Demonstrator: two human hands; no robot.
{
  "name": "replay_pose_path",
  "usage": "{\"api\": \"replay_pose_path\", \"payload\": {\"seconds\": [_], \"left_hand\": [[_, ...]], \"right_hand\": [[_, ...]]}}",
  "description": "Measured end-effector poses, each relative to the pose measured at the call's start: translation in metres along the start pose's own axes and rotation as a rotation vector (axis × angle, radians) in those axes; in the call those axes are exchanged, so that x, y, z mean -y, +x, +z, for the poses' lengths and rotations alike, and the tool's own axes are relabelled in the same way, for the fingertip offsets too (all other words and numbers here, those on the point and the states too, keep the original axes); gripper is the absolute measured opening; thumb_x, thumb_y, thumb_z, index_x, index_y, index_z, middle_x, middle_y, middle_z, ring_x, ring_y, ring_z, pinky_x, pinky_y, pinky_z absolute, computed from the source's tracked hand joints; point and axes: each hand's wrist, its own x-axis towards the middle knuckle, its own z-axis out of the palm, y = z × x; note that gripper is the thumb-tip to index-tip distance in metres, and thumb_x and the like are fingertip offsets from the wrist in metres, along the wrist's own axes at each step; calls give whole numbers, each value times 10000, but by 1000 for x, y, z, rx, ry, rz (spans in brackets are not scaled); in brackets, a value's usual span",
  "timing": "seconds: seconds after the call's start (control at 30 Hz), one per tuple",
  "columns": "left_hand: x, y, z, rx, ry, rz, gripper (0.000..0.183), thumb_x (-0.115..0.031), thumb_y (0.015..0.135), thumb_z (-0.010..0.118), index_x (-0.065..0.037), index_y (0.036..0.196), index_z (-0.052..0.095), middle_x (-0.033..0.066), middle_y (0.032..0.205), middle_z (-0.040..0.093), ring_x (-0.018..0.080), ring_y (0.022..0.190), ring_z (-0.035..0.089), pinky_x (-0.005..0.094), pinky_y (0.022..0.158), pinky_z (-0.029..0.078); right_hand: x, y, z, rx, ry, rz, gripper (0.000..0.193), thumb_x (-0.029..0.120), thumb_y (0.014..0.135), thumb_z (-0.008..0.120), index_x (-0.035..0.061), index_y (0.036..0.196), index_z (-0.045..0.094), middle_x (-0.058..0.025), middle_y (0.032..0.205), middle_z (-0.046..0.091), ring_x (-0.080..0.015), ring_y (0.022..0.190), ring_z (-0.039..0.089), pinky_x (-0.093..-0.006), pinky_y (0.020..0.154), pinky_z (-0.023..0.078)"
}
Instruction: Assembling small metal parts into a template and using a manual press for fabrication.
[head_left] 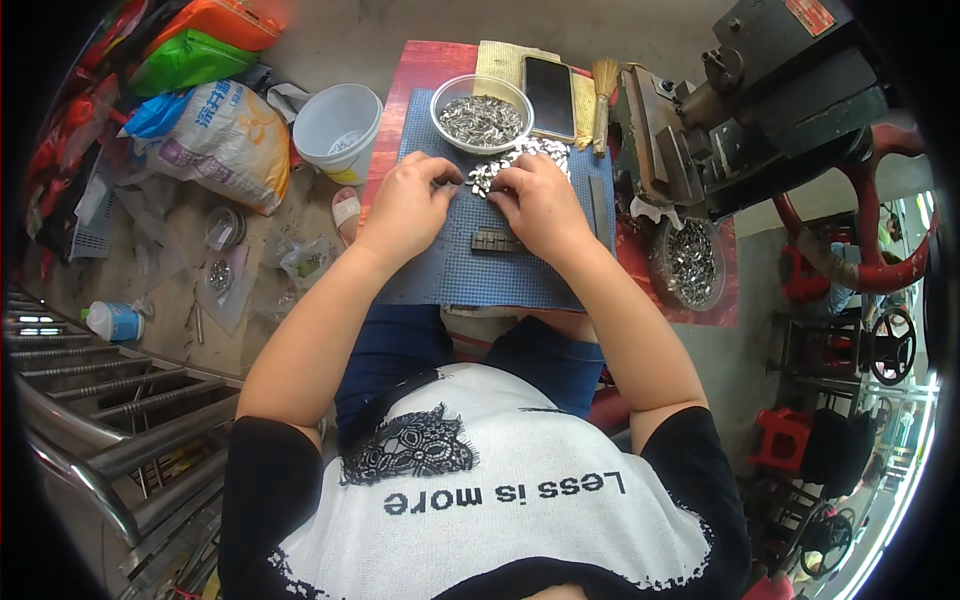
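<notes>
- Nearest the lens, a white shirt front with a black lace patch fills the bottom of the view, with two bare forearms rising from black sleeves toward a small red table (425, 60).
- Far left on the concrete floor: one white plastic bottle (112, 321) lying on its side, and clear plastic bags (222, 270) that seem to hold small metal bits; how many bags I cannot tell.
- Behind them lie one printed sack (225, 140) and a green and an orange bag.
- One white bucket (337, 118) stands just left of the table; its contents are too dim to tell.
- One blue mat (480, 275) covers the table top.
- Left hand (408, 205) rests on the mat with its fingers curled narrow, fingertips pinched at the edge of a loose heap of small silvery metal pieces (520, 160); whether it grips one I cannot tell.
- One clear glass bowl (482, 113) stands behind the hands, holding many more of the same pieces.
- One dark notched bar (494, 240) lies on the mat between the wrists.
- Right hand (540, 205) lies knuckles up, fingers bent close and touching the heap.
- One dark phone (549, 95) lies on a yellow cloth, with one small brush (603, 95) beside it.
- One round dish (688, 262) of metal pieces sits under a black press machine (760, 100) with red hand wheels.
</notes>
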Motion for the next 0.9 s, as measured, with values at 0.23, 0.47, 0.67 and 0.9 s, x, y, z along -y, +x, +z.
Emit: {"api": "replay_pose_path", "payload": {"seconds": [0.23, 0.47, 0.67, 0.9], "left_hand": [[-2, 8, 25, -45, 106, 135, 126, -124, 838, 720, -55, 943, 730, 128, 942, 636, 320, 897, 644, 412, 800, 520], [-3, 5, 25, -25, 125, 122, 113, -151, 869, 679, -54, 926, 676, 142, 1079, 607, 364, 987, 632, 460, 839, 517], [-21, -17, 19, 148, -35, 154, 135, -101, 835, 710, -34, 949, 682, 154, 1109, 588, 367, 1038, 607, 438, 895, 497], [-25, -18, 19, 288, 86, 261, 142, -94, 820, 728, 14, 903, 684, 157, 1039, 620, 332, 947, 626, 401, 862, 506]], "right_hand": [[-4, -13, -16, 29, 97, -6, 146, 101, 854, 697, 16, 952, 632, -140, 959, 602, -338, 948, 561, -410, 851, 468], [11, -36, -43, 201, 197, -58, 109, 79, 807, 728, 14, 879, 676, -128, 961, 612, -322, 982, 573, -412, 897, 477], [13, -38, -41, 180, 191, -10, 91, 78, 808, 728, 17, 869, 699, -113, 934, 629, -315, 960, 585, -409, 879, 484], [-1, -43, -53, 94, 185, 109, 123, 62, 822, 734, 16, 935, 715, -108, 944, 669, -285, 915, 628, -371, 833, 501]]}}
